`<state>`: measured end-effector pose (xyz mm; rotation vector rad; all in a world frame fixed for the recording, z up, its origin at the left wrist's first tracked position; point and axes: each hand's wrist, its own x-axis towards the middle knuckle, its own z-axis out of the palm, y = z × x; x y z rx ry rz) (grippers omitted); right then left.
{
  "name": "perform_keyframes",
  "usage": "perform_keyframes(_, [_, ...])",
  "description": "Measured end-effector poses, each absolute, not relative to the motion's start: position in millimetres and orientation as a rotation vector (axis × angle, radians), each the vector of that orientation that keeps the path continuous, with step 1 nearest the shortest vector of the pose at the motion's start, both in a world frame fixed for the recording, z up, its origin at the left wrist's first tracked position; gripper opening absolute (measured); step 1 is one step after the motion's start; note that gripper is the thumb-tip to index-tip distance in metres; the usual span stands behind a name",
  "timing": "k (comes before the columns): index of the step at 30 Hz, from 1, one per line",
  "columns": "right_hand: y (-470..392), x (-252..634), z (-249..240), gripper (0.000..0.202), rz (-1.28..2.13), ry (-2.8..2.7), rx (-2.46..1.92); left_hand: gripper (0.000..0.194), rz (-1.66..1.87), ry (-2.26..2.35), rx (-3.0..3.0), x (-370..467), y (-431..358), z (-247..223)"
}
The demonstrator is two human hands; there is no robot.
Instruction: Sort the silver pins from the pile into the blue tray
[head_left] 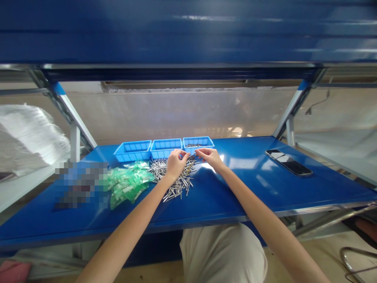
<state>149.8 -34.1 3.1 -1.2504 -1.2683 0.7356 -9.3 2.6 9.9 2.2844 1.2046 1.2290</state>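
Note:
Loose silver metal pins [179,188], thin and short like rivets, lie in a pile on the blue table. Over the right part of this pile is my left hand [176,163], thumb and fingers pinched together; what they hold, if anything, is too small to make out. Just across from it, my right hand [209,156] pinches what looks like a metal pin at its fingertips, in front of the right blue bin [207,140]. Dark thin pins [193,145] lie inside that bin. The middle blue bin [166,144] and left blue bin [132,147] stand beside it in a row.
Green-tinted clear plastic bags [129,182] are heaped left of the pile. A blurred-out patch [82,184] covers something farther left. A phone [288,162] lies on the right of the table [235,196]. A blue shelf [188,35] overhangs, with slanted metal supports at both sides.

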Motion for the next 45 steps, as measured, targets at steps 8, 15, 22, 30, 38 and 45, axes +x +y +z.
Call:
perform_keyframes(8, [-32.7, 153.0, 3.6, 0.04, 0.836, -1.193, -1.231, 0.023, 1.18, 1.166, 2.27, -9.8, 2.8, 11.0])
perform_keyframes(15, [-34.2, 153.4, 5.5, 0.039, 0.914, -1.173, -1.194, 0.02, 1.21, 1.127, 2.084, -7.1, 0.7, 14.6])
perform_keyframes(22, [-35.9, 147.6, 5.3, 0.04, 0.903, -1.164, -1.201, 0.02, 1.154, 1.121, 2.106, -6.5, 0.3, 14.1])
perform_keyframes(30, [-34.9, 154.8, 4.3, 0.035, 0.864, -1.163, -1.34, 0.02, 1.129, 1.34, 2.146, -9.1, -1.9, 12.5])
perform_keyframes(38, [-33.3, 150.0, 8.8, 0.044, 0.925, -1.107, -1.092, 0.024, 1.124, 1.393, 2.122, -9.5, 0.1, 10.4])
perform_keyframes(45, [-34.5, 151.2, 4.9, 0.037, 0.804, -1.246, -1.274, 0.023, 1.124, 1.365, 2.16, -8.8, 1.2, 9.5])
